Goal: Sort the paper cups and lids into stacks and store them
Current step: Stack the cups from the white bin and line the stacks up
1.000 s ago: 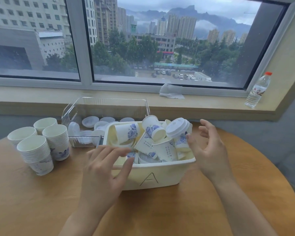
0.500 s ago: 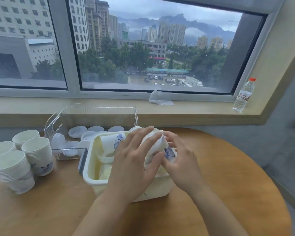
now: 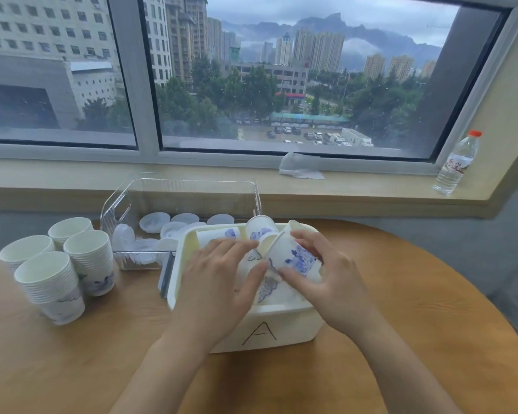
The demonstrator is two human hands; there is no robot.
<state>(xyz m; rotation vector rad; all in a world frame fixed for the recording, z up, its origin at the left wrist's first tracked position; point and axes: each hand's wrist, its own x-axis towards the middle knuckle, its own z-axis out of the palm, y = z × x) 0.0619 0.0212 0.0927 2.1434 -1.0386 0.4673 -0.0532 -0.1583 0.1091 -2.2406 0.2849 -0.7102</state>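
Holding: right hand (image 3: 332, 282) grips paper cup (image 3: 296, 258) over bin (image 3: 281, 330) | left hand (image 3: 222, 279) flat, fingers straight on cups | handling: light, crushable; grip sidewall gently.

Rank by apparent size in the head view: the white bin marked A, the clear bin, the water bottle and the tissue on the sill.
1. white bin
2. clear bin, partly hidden, so close
3. water bottle
4. tissue, much like the bottle; both are farther away

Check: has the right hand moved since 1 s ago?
Yes. The right hand went from beside the white plastic bin marked A to over it, gripping a blue-printed paper cup.
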